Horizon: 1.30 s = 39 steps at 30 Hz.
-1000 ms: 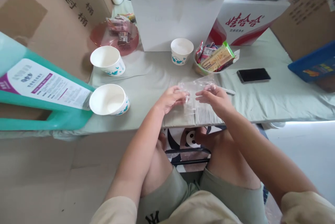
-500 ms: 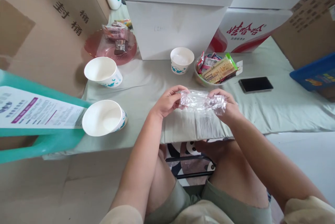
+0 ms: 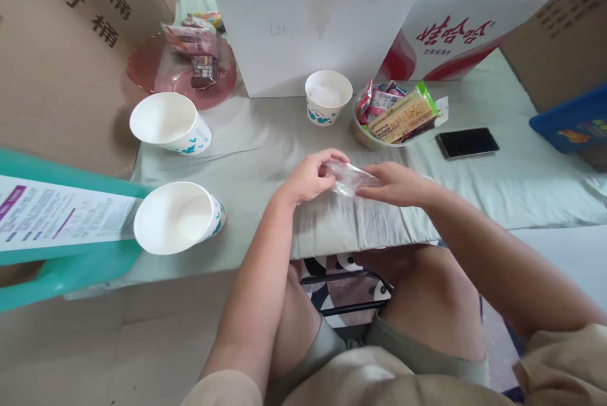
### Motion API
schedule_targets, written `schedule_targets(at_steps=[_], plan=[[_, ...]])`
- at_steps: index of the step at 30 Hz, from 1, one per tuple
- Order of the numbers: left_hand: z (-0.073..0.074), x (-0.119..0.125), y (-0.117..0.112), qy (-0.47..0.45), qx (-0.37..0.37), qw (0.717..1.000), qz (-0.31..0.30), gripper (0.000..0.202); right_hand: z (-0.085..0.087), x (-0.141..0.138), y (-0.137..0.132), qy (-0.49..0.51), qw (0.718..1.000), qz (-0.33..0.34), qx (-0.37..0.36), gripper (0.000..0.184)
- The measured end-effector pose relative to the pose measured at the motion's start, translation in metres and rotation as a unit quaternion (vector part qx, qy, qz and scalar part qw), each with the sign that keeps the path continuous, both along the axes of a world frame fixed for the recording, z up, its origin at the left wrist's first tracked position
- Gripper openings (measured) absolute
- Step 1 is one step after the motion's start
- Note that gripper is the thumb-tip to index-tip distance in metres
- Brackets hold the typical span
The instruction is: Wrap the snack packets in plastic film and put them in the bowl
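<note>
Between my hands, above the front of the cloth-covered table, is a crumpled clear plastic bag (image 3: 348, 178). My left hand (image 3: 312, 176) is closed on its left end, thumb and fingers curled round the plastic. At its right end, my right hand (image 3: 397, 184) has its fingers and thumb closed on the film, partly hiding it. Beyond them stands a small paper cup (image 3: 327, 101) with something whitish inside. Right of that cup, a clear bowl (image 3: 379, 142) holds several packaged snacks (image 3: 403, 115).
Two white paper tubs (image 3: 165, 118) stand at the left, near a green plastic container (image 3: 90, 267). Behind them is a pink dish (image 3: 222, 80) of snacks. A phone (image 3: 467, 142) lies at the right on the cloth (image 3: 265, 216). White boxes (image 3: 303, 26) stand along the back.
The plastic bag was stretched wide between my hands and is now bunched smaller. My right hand has come closer to the left and turned, its fingers now pointing left. The view has shifted slightly.
</note>
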<state>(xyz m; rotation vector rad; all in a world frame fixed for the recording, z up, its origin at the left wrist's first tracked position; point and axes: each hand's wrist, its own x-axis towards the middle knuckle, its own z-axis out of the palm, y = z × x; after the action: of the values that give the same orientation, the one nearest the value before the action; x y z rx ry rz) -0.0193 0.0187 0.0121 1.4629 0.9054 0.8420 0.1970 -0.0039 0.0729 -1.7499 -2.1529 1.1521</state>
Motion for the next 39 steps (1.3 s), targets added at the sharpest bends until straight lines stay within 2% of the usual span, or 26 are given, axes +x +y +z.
schedule_targets(at_steps=[2,3,4,5,6,9,10,12,15,17,19,20,22,25,27,30,33,35,39], plan=[[0.0,0.002,-0.002,0.027,0.085,0.983,0.158,0.035,-0.001,-0.015,0.003,-0.04,0.998,-0.003,-0.038,0.015],[0.001,0.003,-0.004,0.041,0.122,0.968,0.217,0.03,-0.002,-0.02,0.003,-0.036,0.999,-0.02,-0.03,0.016],[0.002,0.004,-0.005,0.049,0.144,0.958,0.243,0.023,-0.002,-0.023,0.003,-0.024,0.999,-0.035,-0.012,0.016],[0.003,0.006,-0.007,0.048,0.149,0.96,0.233,0.018,-0.002,-0.025,0.002,-0.011,0.999,-0.039,0.009,0.017],[0.003,0.008,-0.009,0.036,0.137,0.97,0.196,0.016,-0.001,-0.026,0.001,0.005,0.999,-0.031,0.028,0.019],[0.002,0.01,-0.011,-0.035,0.043,0.997,0.057,0.028,0.002,-0.025,-0.002,0.06,0.995,0.015,0.083,0.029],[0.002,0.01,-0.011,-0.065,0.008,0.997,0.029,0.03,0.003,-0.024,-0.002,0.073,0.993,0.021,0.093,0.031],[0.002,0.007,-0.01,-0.117,-0.039,0.992,0.011,0.027,0.005,-0.023,-0.002,0.08,0.991,0.0,0.111,0.032],[0.006,0.001,-0.008,-0.152,-0.051,0.987,0.027,0.02,0.007,-0.024,0.001,0.082,0.978,-0.052,0.184,0.032],[0.009,-0.002,-0.007,-0.163,-0.048,0.985,0.034,0.018,0.011,-0.025,0.008,0.096,0.976,-0.032,0.194,0.039],[0.01,-0.004,-0.003,-0.172,-0.046,0.981,0.081,0.019,0.021,-0.025,0.024,0.082,0.979,-0.001,0.184,0.033],[0.011,-0.004,-0.001,-0.176,-0.049,0.976,0.116,0.021,0.028,-0.024,0.037,0.059,0.978,-0.001,0.199,0.027],[0.01,-0.005,0.004,-0.185,-0.067,0.964,0.178,0.023,0.044,-0.025,0.07,-0.013,0.959,-0.025,0.282,0.02],[0.009,-0.005,0.011,-0.189,-0.092,0.957,0.199,0.02,0.059,-0.036,0.132,-0.115,0.917,-0.015,0.381,0.013],[0.009,-0.003,0.013,-0.184,-0.095,0.958,0.197,0.018,0.055,-0.05,0.17,-0.175,0.917,0.016,0.357,0.013],[0.009,0.0,0.015,-0.182,-0.102,0.96,0.186,0.017,0.033,-0.075,0.212,-0.229,0.942,0.069,0.235,0.014],[0.007,0.0,0.017,-0.184,-0.11,0.96,0.183,0.015,0.009,-0.093,0.233,-0.152,0.973,0.086,0.153,0.022],[0.007,-0.001,0.018,-0.183,-0.111,0.959,0.183,0.014,-0.001,-0.098,0.238,-0.064,0.984,0.066,0.153,0.022],[0.005,-0.002,0.019,-0.178,-0.109,0.961,0.18,0.012,-0.008,-0.097,0.226,0.025,0.976,0.009,0.218,0.022]])
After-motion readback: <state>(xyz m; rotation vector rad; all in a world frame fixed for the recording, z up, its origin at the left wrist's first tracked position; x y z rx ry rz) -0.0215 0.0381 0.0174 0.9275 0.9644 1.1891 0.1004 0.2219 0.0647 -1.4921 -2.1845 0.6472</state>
